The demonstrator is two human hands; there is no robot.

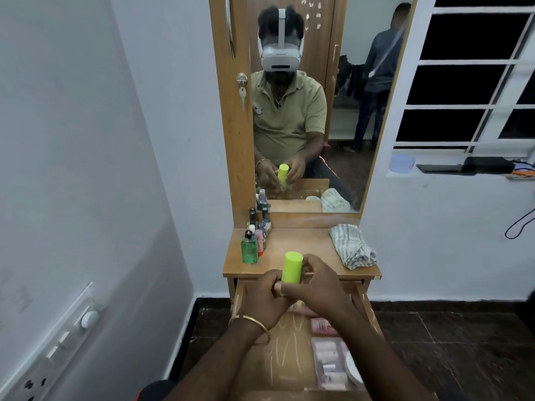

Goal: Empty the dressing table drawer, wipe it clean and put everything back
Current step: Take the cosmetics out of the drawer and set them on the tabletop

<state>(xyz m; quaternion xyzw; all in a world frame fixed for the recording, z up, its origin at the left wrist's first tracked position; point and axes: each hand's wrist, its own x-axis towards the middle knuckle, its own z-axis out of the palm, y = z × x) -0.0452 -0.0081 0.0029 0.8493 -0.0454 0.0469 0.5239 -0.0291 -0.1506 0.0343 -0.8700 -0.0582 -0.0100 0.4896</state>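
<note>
Nearest the camera, below and to the right of the hands, pale pink items and part of a white round object are seen lying in the open drawer; the bare wooden drawer floor lies under the left forearm. A gold bangle is worn on the left wrist.

Above the drawer's far end, a lime-green cylindrical container is held upright between both hands. The fingers of the left hand are curled round its lower part from the left side, and the right hand is wrapped round it from the right, with the fingers closed on its base. The upper half of the container stands clear of both hands.

Beyond the hands lies the dressing table top. To the far left of the hands, a green bottle with a black cap is set at the front of a cluster of small bottles. To the far right, a folded striped cloth rests on the table top.

Farthest away, behind the table top, a mirror is mounted, in which the hands and the container are reflected.
</note>
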